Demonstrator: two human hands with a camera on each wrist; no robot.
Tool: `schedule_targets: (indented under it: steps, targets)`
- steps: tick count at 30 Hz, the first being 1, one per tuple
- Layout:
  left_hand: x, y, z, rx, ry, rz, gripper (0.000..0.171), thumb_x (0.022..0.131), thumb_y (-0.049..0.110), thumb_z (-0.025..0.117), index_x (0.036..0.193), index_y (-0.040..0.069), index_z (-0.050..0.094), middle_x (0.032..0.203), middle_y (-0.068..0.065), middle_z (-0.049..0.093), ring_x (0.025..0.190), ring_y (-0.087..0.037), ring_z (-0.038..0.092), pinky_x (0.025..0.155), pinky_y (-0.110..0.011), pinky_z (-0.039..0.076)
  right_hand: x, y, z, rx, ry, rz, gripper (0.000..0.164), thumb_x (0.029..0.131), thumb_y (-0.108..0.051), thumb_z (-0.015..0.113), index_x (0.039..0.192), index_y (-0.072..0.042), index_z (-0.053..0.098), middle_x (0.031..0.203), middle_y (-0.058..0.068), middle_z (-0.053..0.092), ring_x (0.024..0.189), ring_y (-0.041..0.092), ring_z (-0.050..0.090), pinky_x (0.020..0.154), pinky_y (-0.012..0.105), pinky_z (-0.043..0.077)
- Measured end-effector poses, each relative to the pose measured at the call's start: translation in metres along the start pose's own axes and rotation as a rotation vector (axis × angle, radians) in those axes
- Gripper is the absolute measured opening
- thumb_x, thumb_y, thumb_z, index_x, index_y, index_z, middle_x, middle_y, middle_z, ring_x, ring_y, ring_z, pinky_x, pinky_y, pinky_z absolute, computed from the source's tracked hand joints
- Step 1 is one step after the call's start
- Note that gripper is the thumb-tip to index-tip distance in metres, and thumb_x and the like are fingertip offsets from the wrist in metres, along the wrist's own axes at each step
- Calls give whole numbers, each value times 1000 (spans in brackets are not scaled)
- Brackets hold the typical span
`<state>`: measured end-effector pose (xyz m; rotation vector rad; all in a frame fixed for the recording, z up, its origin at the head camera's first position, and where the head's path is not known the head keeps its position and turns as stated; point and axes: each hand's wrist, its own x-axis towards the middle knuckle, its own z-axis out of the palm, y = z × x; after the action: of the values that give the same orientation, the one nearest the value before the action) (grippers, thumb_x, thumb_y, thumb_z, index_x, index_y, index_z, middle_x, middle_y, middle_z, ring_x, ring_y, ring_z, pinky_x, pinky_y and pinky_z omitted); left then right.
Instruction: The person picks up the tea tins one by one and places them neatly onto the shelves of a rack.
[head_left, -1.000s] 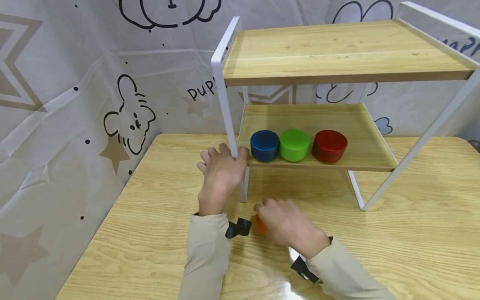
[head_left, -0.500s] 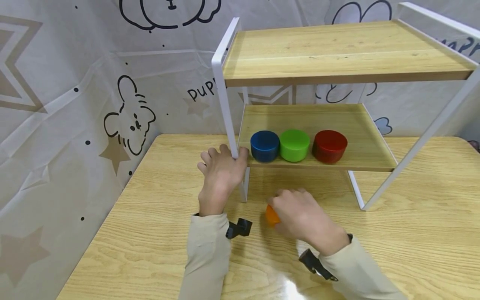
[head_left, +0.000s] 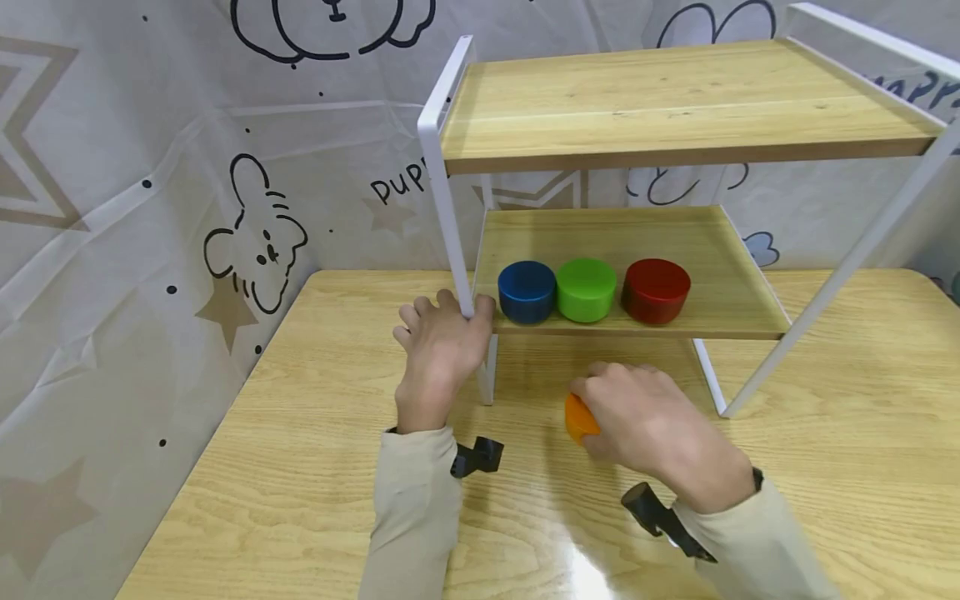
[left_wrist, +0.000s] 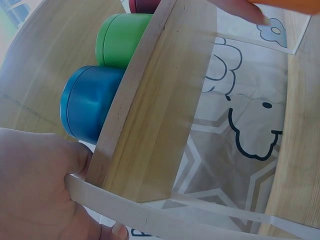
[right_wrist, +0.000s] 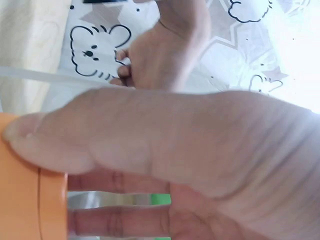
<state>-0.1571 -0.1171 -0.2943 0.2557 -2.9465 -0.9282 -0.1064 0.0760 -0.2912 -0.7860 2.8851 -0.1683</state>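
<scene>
My right hand (head_left: pixel 656 429) grips an orange round tin (head_left: pixel 581 418) in front of the two-tier shelf, below its lower board. Seen from the right wrist, the thumb lies along the near side of the orange tin (right_wrist: pixel 22 185) and the fingers reach round its far side. My left hand (head_left: pixel 442 350) holds the shelf's white front-left post (head_left: pixel 450 225), thumb on one side and fingers on the other. On the lower board (head_left: pixel 600 233), a blue tin (head_left: pixel 527 293), a green tin (head_left: pixel 587 291) and a red tin (head_left: pixel 656 292) stand in a row near the front edge.
The upper wooden board (head_left: pixel 690 104) spans above the tins. White metal legs (head_left: pixel 832 292) slant down on the right to the wooden table (head_left: pixel 300 467). A printed cloth (head_left: pixel 150 250) with cartoon animals and stars hangs behind and to the left.
My right hand has moved right and slightly toward the shelf with the orange tin, which shows more now. The left hand stays on the post; the tins on the board have not moved.
</scene>
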Motion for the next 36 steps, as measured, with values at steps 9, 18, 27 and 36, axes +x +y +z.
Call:
schedule_targets:
  steps: [9, 18, 27, 36]
  targets:
    - [0, 8, 2, 3, -1, 23, 45, 95, 44, 31, 93, 3, 50, 94, -16, 41, 93, -35, 29, 81, -46, 20, -19, 20, -7, 19, 54, 72, 22, 70, -12, 76, 86, -15, 62, 72, -1, 48, 62, 19, 46, 52, 34, 38]
    - [-2, 13, 5, -4, -10, 30, 46, 95, 44, 32, 95, 2, 50, 95, -17, 42, 94, -36, 30, 82, -47, 21, -37, 41, -11, 14, 130, 78, 24, 71, -12, 76, 92, -13, 64, 75, -2, 50, 64, 20, 46, 54, 36, 40]
    - [0, 5, 3, 11, -22, -1, 48, 96, 44, 30, 101, 0, 50, 98, -19, 43, 98, -38, 29, 86, -50, 20, -53, 78, -25, -111, 177, 78, 35, 70, -18, 82, 99, -7, 65, 81, 1, 55, 62, 21, 49, 52, 41, 43]
    - [-2, 4, 3, -10, -22, 6, 48, 96, 43, 30, 101, 0, 50, 97, -20, 43, 97, -38, 29, 85, -50, 19, -65, 100, -55, -217, 147, 96, 33, 68, -22, 84, 91, -10, 64, 75, -1, 53, 58, 20, 49, 52, 43, 45]
